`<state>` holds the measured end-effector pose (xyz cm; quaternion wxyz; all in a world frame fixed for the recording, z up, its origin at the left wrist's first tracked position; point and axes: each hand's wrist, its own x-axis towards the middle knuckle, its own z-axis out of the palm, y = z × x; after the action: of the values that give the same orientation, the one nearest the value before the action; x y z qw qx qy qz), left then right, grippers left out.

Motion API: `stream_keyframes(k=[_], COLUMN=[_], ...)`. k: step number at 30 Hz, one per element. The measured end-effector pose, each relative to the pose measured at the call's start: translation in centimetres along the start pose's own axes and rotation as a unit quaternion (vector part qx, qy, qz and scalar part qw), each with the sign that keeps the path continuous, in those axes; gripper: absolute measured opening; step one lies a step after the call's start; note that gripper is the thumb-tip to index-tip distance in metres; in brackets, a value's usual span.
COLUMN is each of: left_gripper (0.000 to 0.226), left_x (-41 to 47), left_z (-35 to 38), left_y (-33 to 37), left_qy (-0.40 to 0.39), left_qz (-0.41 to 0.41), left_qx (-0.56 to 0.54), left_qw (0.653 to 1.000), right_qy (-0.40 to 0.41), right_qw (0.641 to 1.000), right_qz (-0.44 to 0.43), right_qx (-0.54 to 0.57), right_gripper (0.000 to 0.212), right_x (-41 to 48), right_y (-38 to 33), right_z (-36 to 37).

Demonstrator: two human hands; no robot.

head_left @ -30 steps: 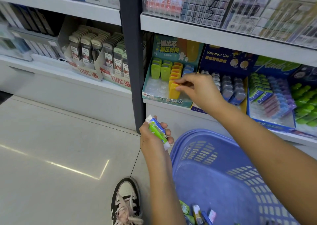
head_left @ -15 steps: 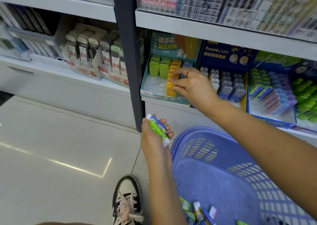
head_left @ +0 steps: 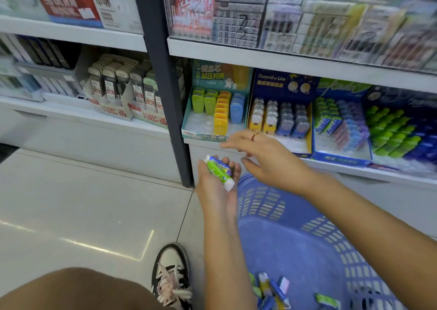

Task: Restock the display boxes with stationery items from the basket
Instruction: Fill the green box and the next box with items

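My left hand (head_left: pixel 216 186) grips a small bundle of green, blue and white stationery sticks (head_left: pixel 218 171) in front of the shelf base. My right hand (head_left: pixel 262 157) hovers just right of it, fingers spread and empty, below the teal display box (head_left: pixel 203 133) that holds green, yellow and blue items in rows. A yellow item (head_left: pixel 220 125) stands at the front of its row. The purple basket (head_left: pixel 295 229) sits on the floor under my right arm, with several small packs (head_left: pixel 272 288) at its bottom.
A dark upright post (head_left: pixel 165 96) divides the shelving. Right of the teal box stand a dark blue display box (head_left: pixel 281 111) and boxes of green and purple items (head_left: pixel 340 123). My shoe (head_left: pixel 172 274) and knee (head_left: pixel 78 290) are at lower left on the tiled floor.
My right hand has left the yellow row in the teal box and dropped down toward my left hand. The left hand keeps holding the bundle.
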<state>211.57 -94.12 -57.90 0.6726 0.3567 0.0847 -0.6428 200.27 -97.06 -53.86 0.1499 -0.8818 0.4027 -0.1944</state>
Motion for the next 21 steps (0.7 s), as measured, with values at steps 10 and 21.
stream_keyframes(k=[10, 21], left_gripper=[0.041, 0.019], left_x=[-3.7, -3.8], left_z=[3.6, 4.3], left_y=[-6.6, -12.0], left_qy=[-0.113, -0.106], left_qz=[-0.144, -0.134], left_qx=[0.138, 0.183], left_qw=[0.973, 0.968], right_qy=[0.114, 0.283], right_qw=[0.993, 0.904], right_qz=[-0.03, 0.246], right_qx=[-0.019, 0.208], right_gripper=[0.025, 0.022], right_x=[-9.4, -11.7], right_y=[1.4, 8.8], right_z=[-3.2, -7.6])
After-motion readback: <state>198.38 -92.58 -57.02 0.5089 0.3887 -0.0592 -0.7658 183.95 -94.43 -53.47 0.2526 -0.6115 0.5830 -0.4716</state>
